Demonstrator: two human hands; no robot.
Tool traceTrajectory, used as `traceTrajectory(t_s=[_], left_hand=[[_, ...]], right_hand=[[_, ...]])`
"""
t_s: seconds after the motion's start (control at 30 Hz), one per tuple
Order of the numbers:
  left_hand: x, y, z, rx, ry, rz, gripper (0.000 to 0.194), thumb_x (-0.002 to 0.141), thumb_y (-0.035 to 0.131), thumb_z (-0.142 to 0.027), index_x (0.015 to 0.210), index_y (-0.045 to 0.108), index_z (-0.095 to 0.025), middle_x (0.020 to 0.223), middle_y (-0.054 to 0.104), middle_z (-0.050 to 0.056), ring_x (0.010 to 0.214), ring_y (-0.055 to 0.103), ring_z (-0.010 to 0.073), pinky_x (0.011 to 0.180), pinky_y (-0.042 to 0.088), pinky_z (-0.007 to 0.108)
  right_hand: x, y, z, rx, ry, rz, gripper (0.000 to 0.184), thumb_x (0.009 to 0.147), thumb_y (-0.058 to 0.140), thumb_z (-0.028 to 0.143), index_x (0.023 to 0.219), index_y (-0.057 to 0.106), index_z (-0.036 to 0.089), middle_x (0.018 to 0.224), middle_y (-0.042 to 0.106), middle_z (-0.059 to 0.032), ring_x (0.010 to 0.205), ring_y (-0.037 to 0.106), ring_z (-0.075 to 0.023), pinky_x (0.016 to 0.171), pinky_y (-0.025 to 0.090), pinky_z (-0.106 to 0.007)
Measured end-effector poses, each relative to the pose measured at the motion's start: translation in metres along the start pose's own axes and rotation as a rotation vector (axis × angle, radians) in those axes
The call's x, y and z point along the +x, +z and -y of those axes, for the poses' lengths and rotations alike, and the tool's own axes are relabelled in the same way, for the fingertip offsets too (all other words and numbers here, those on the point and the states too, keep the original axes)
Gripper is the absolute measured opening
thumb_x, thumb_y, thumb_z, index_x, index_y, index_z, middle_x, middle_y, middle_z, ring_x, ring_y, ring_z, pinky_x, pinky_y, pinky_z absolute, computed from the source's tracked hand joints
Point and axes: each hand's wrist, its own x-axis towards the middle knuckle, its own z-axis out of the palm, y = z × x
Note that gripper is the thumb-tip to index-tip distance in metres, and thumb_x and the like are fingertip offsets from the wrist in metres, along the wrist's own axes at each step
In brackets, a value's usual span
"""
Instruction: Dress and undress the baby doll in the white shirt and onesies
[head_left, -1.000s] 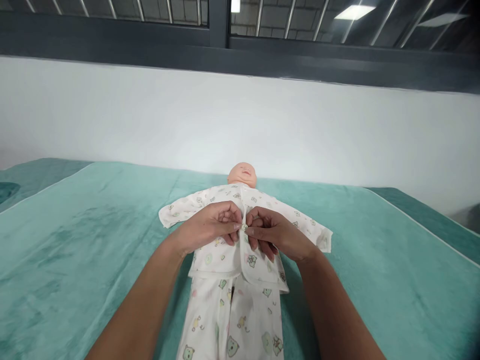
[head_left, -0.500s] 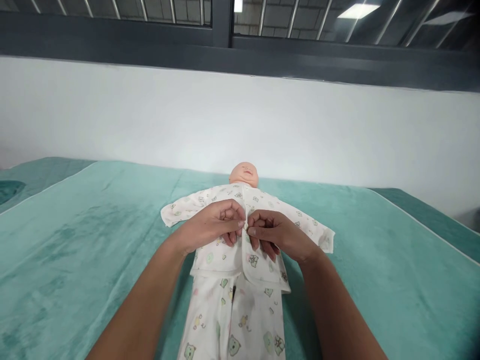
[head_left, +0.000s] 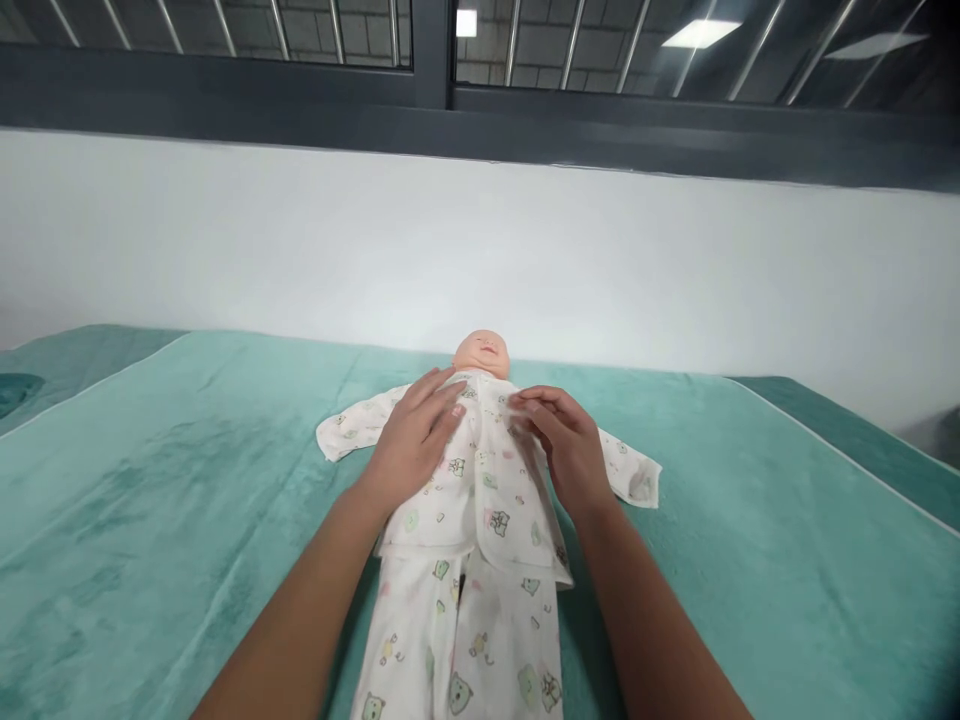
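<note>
A baby doll (head_left: 481, 352) lies on its back, head at the far end, wearing a white printed jacket (head_left: 450, 500) and matching trousers (head_left: 495, 650). Its sleeves stretch out to both sides. My left hand (head_left: 416, 435) rests over the left side of the jacket's chest, fingers extended toward the doll's neck. Over the right side of the chest is my right hand (head_left: 562, 440), fingers bent loosely and slightly blurred, with no cloth seen gripped. Between my hands the jacket's front edges meet along the middle. The trouser bottoms run out of view.
A green plush cover (head_left: 187, 520) spreads under the doll. Behind it stands a white wall (head_left: 480, 250), topped by a dark window frame (head_left: 300, 110) with metal bars beyond the glass.
Both hands have let go of the jacket's front edge at mid-chest. They have moved apart and up toward the doll's shoulders, and the left fingers have straightened. The view has shifted slightly.
</note>
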Motion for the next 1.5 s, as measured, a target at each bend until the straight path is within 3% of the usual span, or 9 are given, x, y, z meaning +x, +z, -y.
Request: traceTrajectory(t_s=[0.13,0.3,0.47,0.57,0.7,0.87,1.0,1.23,1.5], left_hand=[[0.002,0.003,0.017,0.033,-0.104,0.141,0.050,0.098,0.024,-0.048,0.141,0.044,-0.031,0.153,0.035,-0.002,0.143,0.027,0.0171,0.119,0.018,0.040],[-0.016,0.001,0.062,0.450,-0.216,0.023,0.048,0.099,0.022,-0.041,0.143,0.039,-0.031,0.153,0.037,0.001,0.143,0.027,0.0245,0.116,0.010,0.057],[-0.056,-0.028,0.097,0.705,-0.373,-0.117,0.054,0.091,0.044,-0.035,0.143,0.040,-0.021,0.145,0.044,0.013,0.133,0.040,0.0317,0.108,0.032,0.051],[-0.070,-0.045,0.102,0.702,-0.514,-0.283,0.063,0.087,0.050,-0.047,0.138,0.046,-0.010,0.135,0.049,0.021,0.124,0.047,0.0345,0.101,0.039,0.045],[-0.073,-0.052,0.096,0.605,-0.596,-0.278,0.058,0.085,0.050,-0.051,0.131,0.053,-0.016,0.113,0.065,0.014,0.110,0.056,0.0332,0.093,0.043,0.045],[-0.067,-0.052,0.093,0.433,-0.635,-0.277,0.044,0.078,0.056,-0.035,0.120,0.059,-0.023,0.095,0.071,0.006,0.092,0.064,0.0262,0.082,0.046,0.037],[-0.066,-0.053,0.097,0.269,-0.535,-0.411,0.037,0.072,0.057,-0.025,0.109,0.064,-0.023,0.085,0.069,0.002,0.076,0.062,0.0194,0.073,0.047,0.030],[-0.064,-0.054,0.111,0.302,-0.432,-0.620,0.024,0.076,0.050,-0.020,0.094,0.066,-0.020,0.095,0.063,0.005,0.092,0.054,0.0221,0.086,0.044,0.035],[-0.070,-0.056,0.114,0.379,-0.447,-0.809,0.032,0.071,0.044,-0.005,0.094,0.061,-0.018,0.093,0.052,0.006,0.091,0.052,0.0209,0.087,0.044,0.037]], right_hand=[[0.007,0.001,-0.020,-0.430,-0.146,0.062,0.037,0.092,0.050,0.043,0.125,0.058,0.028,0.140,0.052,-0.0027,0.131,0.043,-0.0210,0.113,0.030,-0.040],[0.009,-0.022,-0.044,-0.907,-0.143,0.140,0.049,0.099,0.026,0.044,0.141,0.043,0.027,0.150,0.040,-0.0040,0.140,0.031,-0.0240,0.116,0.016,-0.053],[-0.005,-0.083,-0.052,-1.270,-0.091,0.092,0.050,0.097,0.032,0.042,0.142,0.042,0.022,0.145,0.047,-0.0077,0.133,0.041,-0.0278,0.112,0.021,-0.056],[-0.018,-0.126,-0.049,-1.267,-0.026,0.043,0.052,0.096,0.032,0.043,0.137,0.049,0.015,0.137,0.055,-0.0123,0.127,0.048,-0.0281,0.107,0.033,-0.047],[-0.039,-0.162,-0.038,-1.243,0.135,-0.282,0.054,0.091,0.037,0.052,0.119,0.062,0.014,0.117,0.064,-0.0149,0.107,0.059,-0.0288,0.090,0.045,-0.040],[-0.050,-0.161,-0.032,-1.297,0.360,-0.237,0.046,0.087,0.042,0.056,0.108,0.065,0.022,0.096,0.070,-0.0097,0.084,0.063,-0.0270,0.066,0.043,-0.035],[-0.035,-0.158,-0.043,-1.199,0.272,-0.219,0.036,0.087,0.043,0.041,0.113,0.062,0.024,0.105,0.070,-0.0061,0.091,0.063,-0.0244,0.071,0.043,-0.032],[0.014,-0.164,-0.062,-1.128,0.136,-0.193,0.032,0.084,0.044,0.031,0.106,0.066,0.022,0.109,0.068,-0.0061,0.098,0.060,-0.0246,0.081,0.044,-0.034],[0.020,-0.175,-0.068,-1.007,0.158,-0.456,0.032,0.079,0.046,0.030,0.100,0.067,0.018,0.091,0.068,-0.0080,0.082,0.060,-0.0224,0.073,0.045,-0.032]])
